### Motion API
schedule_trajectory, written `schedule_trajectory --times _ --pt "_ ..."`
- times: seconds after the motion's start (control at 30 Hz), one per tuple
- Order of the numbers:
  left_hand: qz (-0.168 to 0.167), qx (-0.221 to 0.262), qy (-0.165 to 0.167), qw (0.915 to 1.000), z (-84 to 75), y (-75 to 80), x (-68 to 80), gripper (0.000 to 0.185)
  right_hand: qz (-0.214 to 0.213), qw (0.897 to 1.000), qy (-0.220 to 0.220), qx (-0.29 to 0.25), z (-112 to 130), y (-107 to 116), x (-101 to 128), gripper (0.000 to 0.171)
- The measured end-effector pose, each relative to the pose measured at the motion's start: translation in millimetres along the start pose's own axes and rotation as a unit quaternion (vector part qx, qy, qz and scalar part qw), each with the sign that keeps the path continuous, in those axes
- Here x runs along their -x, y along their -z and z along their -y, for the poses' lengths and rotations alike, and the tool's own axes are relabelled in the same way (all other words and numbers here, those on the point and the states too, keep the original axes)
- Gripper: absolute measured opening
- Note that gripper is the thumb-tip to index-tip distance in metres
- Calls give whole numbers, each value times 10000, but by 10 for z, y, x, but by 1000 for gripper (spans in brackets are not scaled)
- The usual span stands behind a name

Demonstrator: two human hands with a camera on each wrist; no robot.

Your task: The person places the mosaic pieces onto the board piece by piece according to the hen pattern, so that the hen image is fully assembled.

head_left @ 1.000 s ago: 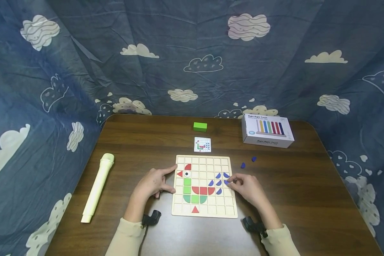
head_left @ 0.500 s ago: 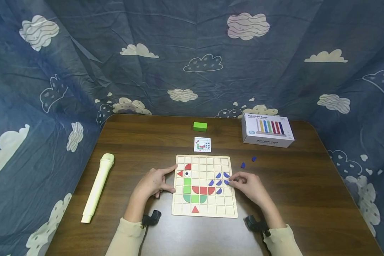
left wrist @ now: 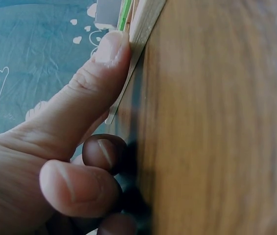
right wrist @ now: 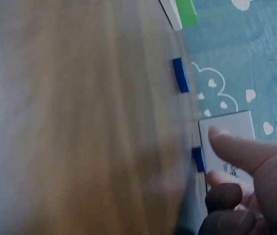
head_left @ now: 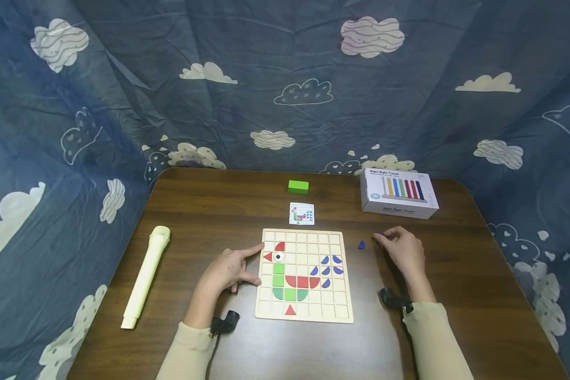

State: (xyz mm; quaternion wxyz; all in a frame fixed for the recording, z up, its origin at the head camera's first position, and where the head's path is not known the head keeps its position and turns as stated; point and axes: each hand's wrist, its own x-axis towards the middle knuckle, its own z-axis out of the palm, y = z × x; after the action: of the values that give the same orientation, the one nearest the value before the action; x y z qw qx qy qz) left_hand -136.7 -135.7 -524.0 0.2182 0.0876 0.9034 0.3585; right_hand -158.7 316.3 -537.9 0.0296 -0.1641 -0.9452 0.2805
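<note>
My left hand (head_left: 225, 272) rests at the left edge of a wooden grid board (head_left: 313, 310), its index finger and thumb spread and touching that edge. In the left wrist view the thumb (left wrist: 91, 81) lies along the board's side, with other fingers curled below. Flat red, green and blue pieces form a bird on the board, with a round eye piece (head_left: 278, 257). My right hand (head_left: 404, 250) is over the table to the right, thumb and index finger apart around a blue leaf-shaped piece (right wrist: 198, 159). Another blue piece (head_left: 361, 245) lies to its left.
Behind the board lies a pattern card (head_left: 301, 214), and farther back a green block (head_left: 298, 187). A white toy box (head_left: 399, 194) stands at the back right. On the left lies a pale yellow tube (head_left: 147, 274). A cloud-print curtain (head_left: 218, 126) surrounds the table.
My right hand has left the blue piece at the board's right edge and moved right and away from me to the farther loose blue piece. The left hand stays in place.
</note>
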Motion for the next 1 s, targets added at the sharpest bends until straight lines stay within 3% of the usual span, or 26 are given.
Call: schedule_trajectory --times 0.2,0.57,0.77,1.0 --pt "41 -3 -47 10000 -15 1 1 95 5 9996 -198 221 33 -28 -32 48" --pt "16 22 4 10000 -15 10 6 95 26 10000 48 74 93 -41 89 33" --pt "-45 -10 70 10000 -28 19 3 95 81 9980 496 -373 217 -43 392 32" --pt "-20 3 133 9999 -26 13 6 95 764 9886 941 -893 420 -69 864 24"
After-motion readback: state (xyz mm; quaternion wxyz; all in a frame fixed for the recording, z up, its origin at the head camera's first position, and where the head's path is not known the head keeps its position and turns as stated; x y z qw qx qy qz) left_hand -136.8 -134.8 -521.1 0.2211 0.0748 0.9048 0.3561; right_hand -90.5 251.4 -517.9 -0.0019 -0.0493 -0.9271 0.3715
